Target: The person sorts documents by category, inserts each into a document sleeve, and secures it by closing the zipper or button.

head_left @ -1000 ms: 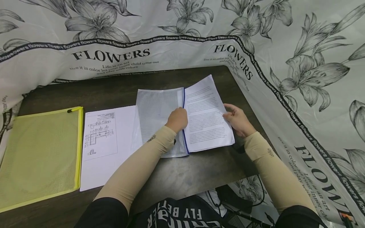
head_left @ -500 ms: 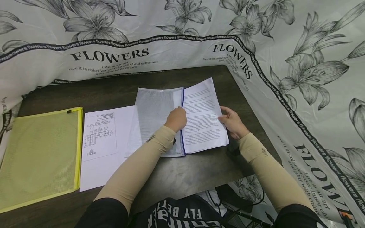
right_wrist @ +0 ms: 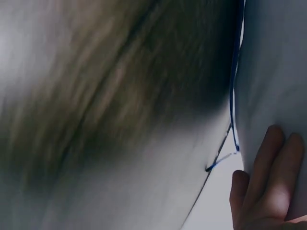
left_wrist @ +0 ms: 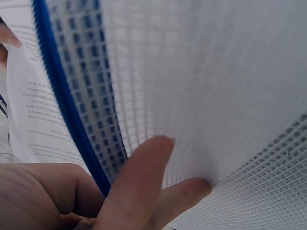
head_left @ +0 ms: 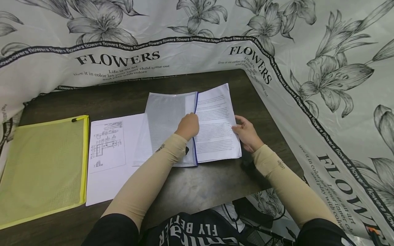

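Note:
A clear mesh zip pouch [head_left: 167, 112] with a blue zipper edge lies in the middle of the table. My left hand [head_left: 188, 126] grips that edge; in the left wrist view, its thumb and a finger press into the white mesh beside the blue zipper [left_wrist: 64, 105]. A stack of printed papers [head_left: 213, 126] sticks out of the pouch's open right side, its left part inside. My right hand [head_left: 247, 134] holds the papers by their right edge, thumb on top. From below, the right wrist view shows its fingers [right_wrist: 273, 167] flat against the papers' underside.
A drawing sheet [head_left: 107, 181] lies left of the pouch, partly under it. A yellow mesh zip pouch [head_left: 46, 167] lies at the far left. Flower-printed cloth [head_left: 184, 58] borders the dark table [head_left: 184, 186] at the back and right.
My right hand has moved left, sliding the papers farther into the clear pouch. My left hand keeps its grip on the zipper edge, shifting slightly left.

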Available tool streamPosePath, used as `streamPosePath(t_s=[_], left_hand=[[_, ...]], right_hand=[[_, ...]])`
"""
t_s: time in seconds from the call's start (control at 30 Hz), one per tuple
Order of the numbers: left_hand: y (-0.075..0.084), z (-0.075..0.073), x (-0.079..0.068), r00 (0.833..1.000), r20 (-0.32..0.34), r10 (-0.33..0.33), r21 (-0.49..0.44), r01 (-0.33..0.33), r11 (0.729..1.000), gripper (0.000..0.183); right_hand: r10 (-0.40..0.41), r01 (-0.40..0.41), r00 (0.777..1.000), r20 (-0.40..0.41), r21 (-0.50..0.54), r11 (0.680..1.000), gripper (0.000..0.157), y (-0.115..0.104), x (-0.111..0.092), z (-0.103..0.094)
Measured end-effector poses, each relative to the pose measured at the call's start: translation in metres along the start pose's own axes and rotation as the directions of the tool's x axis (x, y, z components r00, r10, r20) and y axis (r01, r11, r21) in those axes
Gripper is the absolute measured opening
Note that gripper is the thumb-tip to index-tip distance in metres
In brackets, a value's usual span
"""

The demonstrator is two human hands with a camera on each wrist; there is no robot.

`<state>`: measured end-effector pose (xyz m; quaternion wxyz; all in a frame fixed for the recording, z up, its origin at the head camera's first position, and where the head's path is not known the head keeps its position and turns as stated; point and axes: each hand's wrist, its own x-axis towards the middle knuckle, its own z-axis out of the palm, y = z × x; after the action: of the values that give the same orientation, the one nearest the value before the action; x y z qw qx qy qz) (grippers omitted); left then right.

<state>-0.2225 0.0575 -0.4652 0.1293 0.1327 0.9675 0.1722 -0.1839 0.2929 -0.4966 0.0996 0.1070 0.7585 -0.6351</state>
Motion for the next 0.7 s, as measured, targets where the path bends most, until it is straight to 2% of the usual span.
streamPosePath(t_s=[0.2, 0.4, 0.57, 0.7], left_hand=[[0.001, -0.001, 0.000, 1.000, -0.011, 0.001, 0.016, -0.001, 1.000, 0.032], [-0.001, -0.003, 0.000, 1.000, -0.001, -0.019, 0.005, 0.019, 1.000, 0.034], [-0.002, -0.005, 0.000, 1.000, -0.001, -0.030, 0.003, 0.030, 1.000, 0.035], [-0.004, -0.006, 0.000, 1.000, -0.007, -0.026, -0.011, 0.025, 1.000, 0.033]], right_hand=[[-0.011, 0.010, 1.000, 0.009, 0.039, 0.999, 0.054, 0.000, -0.002, 0.009], [0.010, -0.011, 1.000, 0.025, 0.033, 0.999, 0.054, -0.003, -0.001, 0.017], [0.035, -0.033, 0.997, 0.074, -0.027, 0.999, 0.052, -0.006, 0.001, 0.017], [0.056, -0.041, 0.992, 0.111, -0.130, 0.991, 0.050, -0.011, 0.001, 0.012]])
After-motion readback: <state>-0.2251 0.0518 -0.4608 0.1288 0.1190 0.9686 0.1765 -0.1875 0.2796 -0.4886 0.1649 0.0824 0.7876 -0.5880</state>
